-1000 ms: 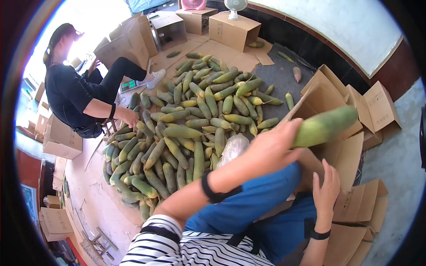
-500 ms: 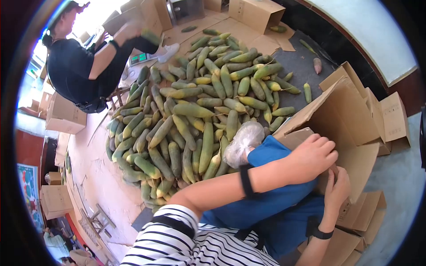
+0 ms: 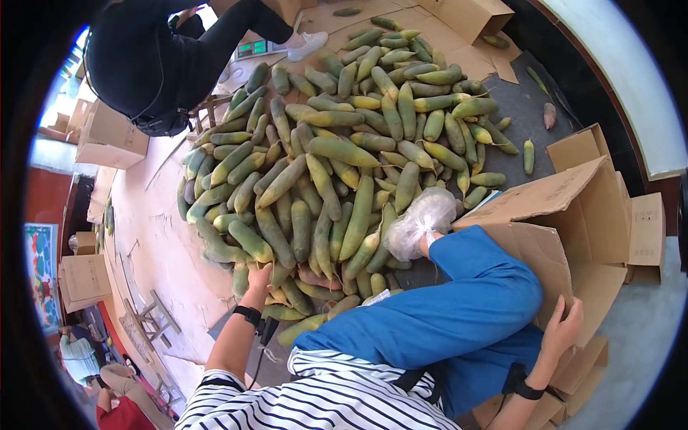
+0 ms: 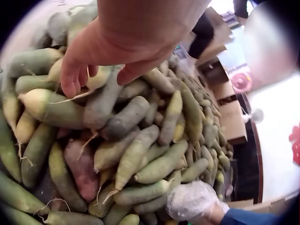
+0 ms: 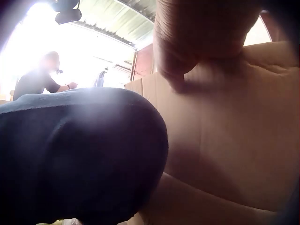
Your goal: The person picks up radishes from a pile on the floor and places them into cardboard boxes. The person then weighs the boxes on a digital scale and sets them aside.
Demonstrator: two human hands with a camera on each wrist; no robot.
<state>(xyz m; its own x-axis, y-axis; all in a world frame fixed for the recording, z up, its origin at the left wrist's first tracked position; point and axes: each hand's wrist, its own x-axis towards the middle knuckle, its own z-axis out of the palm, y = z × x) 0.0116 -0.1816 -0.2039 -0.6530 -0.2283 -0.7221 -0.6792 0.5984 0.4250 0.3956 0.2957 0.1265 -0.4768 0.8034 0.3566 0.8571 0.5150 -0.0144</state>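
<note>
A large heap of green radishes [image 3: 308,179] lies on the floor. At its near edge is my left hand [image 3: 259,278]; in the left wrist view the hand [image 4: 126,42] hangs over the radishes [image 4: 56,108], fingers bent down and thumb apart, with nothing gripped. Whether a fingertip touches a radish I cannot tell. To the right my right hand [image 3: 562,326] grips the edge flap of an open cardboard box [image 3: 534,247]. In the right wrist view that hand [image 5: 201,42] is at the top edge of the cardboard [image 5: 225,131]. The inside of the box is mostly hidden.
My bent leg [image 3: 430,294] in blue trousers lies between heap and box, its foot in a plastic bag [image 3: 423,222]. Another person [image 3: 154,61] sits back left beside a scale [image 3: 254,49]. More boxes [image 3: 111,136] stand around.
My left hand, which held a radish by the box, has moved left to the heap without it. My right hand has come onto the flap. The view has shifted; the other person leans forward.
</note>
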